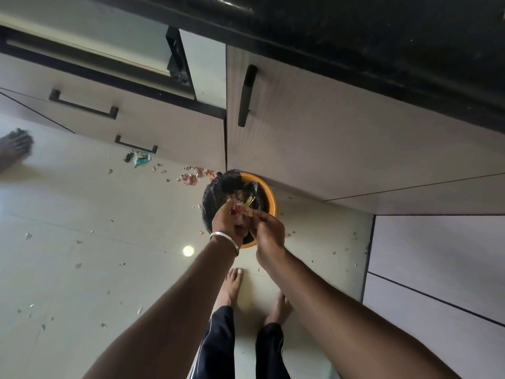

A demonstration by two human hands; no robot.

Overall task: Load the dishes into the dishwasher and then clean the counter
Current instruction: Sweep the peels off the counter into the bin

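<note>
below, both hands (247,224) clutching pink scraps (240,213) over lined orange bin (269,198), peels (191,177) on floor nr cabinet

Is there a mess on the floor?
Yes. Pinkish peel scraps and a torn green wrapper lie on the floor tiles left of the orange bin, outside its black bag. Smaller bits are scattered farther off.

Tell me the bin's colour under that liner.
Orange bin, black liner; head view.
</note>
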